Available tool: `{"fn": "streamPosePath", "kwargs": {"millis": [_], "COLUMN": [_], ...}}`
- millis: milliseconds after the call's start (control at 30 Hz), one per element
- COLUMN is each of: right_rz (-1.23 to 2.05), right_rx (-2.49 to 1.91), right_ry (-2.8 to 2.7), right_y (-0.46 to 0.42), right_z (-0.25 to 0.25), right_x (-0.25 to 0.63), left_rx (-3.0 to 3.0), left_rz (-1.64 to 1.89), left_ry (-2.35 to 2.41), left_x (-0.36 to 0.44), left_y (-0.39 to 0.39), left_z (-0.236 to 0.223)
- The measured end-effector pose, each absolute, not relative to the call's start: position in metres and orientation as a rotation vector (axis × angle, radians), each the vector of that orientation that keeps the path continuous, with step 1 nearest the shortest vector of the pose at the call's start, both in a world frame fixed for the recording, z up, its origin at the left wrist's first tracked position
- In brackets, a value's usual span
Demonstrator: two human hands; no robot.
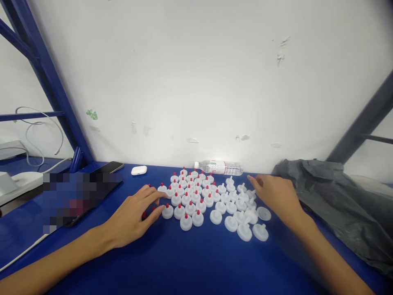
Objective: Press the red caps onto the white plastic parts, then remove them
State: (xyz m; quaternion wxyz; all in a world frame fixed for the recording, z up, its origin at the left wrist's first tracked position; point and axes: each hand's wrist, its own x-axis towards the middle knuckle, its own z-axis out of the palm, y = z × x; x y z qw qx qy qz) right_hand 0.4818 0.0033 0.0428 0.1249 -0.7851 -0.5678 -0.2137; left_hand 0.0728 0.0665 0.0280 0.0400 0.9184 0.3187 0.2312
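Note:
Many white plastic bottle tops with nozzles lie together on the blue table. On the left side of the group, the white tops (186, 223) wear small red tips; on the right side, the white tops (245, 232) have bare nozzles. My left hand (135, 215) rests at the left edge of the red-tipped ones, thumb and index finger apart, the fingertips close to two tops. A few red tips show partly beneath that hand. Beside the bare tops at the right, my right hand (274, 196) hovers with fingers apart, nothing visible in it; some of its fingers are hidden.
A clear plastic bottle (216, 167) lies on its side against the wall. A white earphone case (139, 170) and a phone (111, 167) sit at the back left. A dark plastic bag (334, 205) spreads along the right. Blue frame posts (50, 73) rise at the left.

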Motion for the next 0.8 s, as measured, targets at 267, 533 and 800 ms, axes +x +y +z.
{"fn": "streamPosePath", "kwargs": {"millis": [267,533,800], "right_rz": [-0.734,-0.547,-0.506], "right_rx": [-1.688,-0.923,-0.793], "right_ry": [-1.886,-2.216,-2.249], "right_y": [-0.003,-0.030,-0.024], "right_z": [0.053,0.045,0.021], "right_x": [0.426,0.343,0.327], "left_rx": [2.876,2.953,3.041], "left_rz": [0.801,1.118,1.070], "left_ry": [0.748,0.225,0.252], "left_x": [0.074,0.076,0.083], "left_y": [0.071,0.044,0.042], "left_z": [0.019,0.022,0.010]}}
